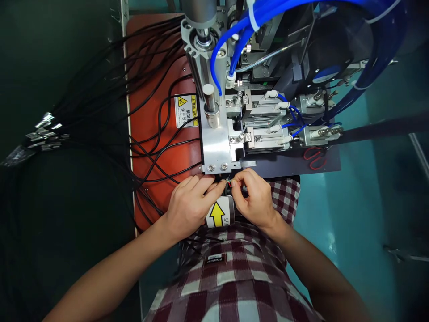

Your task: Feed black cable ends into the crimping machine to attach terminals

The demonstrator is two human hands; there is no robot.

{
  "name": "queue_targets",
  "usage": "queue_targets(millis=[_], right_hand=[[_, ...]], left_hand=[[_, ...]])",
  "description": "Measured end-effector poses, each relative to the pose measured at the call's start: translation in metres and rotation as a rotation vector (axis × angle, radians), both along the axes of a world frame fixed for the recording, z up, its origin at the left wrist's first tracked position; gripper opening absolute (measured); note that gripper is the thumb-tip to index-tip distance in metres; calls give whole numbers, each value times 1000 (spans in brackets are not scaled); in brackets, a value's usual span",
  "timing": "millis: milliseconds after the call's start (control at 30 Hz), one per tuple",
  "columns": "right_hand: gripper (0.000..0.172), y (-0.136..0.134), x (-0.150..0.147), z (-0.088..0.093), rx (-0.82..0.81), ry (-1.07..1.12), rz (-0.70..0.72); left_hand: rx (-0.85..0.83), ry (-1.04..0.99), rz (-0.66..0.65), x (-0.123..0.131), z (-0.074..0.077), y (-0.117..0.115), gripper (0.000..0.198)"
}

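My left hand (189,203) and my right hand (253,197) meet just below the metal machine block (216,145). Both are pinched on the end of a thin black cable, where small red and green wire tips (229,183) show between the fingertips. Under the hands lies a white label with a yellow arrow (218,213) that points toward the machine. Several black cables (157,134) run from the hands' area across an orange mat (150,112) to the left.
The machine carries a steel cylinder (209,100), blue air hoses (234,44) and small pneumatic actuators (268,129). A yellow warning sticker (186,111) sits on the mat. Metal cable plugs (42,132) bunch at the far left. The floor at right is teal.
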State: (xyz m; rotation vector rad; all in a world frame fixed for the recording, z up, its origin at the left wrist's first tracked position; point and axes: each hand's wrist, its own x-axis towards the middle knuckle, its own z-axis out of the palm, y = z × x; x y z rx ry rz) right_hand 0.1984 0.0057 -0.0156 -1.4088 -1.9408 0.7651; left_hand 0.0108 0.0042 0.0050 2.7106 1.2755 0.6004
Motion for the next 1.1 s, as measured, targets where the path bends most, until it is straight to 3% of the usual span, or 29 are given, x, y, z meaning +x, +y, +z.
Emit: queue_targets(millis=[233, 433, 600, 833, 1100], right_hand=[[14, 2, -3, 11, -92, -97, -21], [11, 7, -1, 12, -361, 79, -59], [12, 3, -1, 7, -254, 81, -78], [23, 5, 2, -8, -792, 624, -114], [23, 1, 4, -7, -764, 711, -127]], left_hand=[[-6, 0, -9, 0, 1, 0, 23], [13, -1, -4, 0, 1, 0, 23], [9, 11, -1, 1, 0, 0, 22], [-39, 28, -3, -3, -1, -2, 26], [-182, -156, -19, -6, -4, 0, 27]])
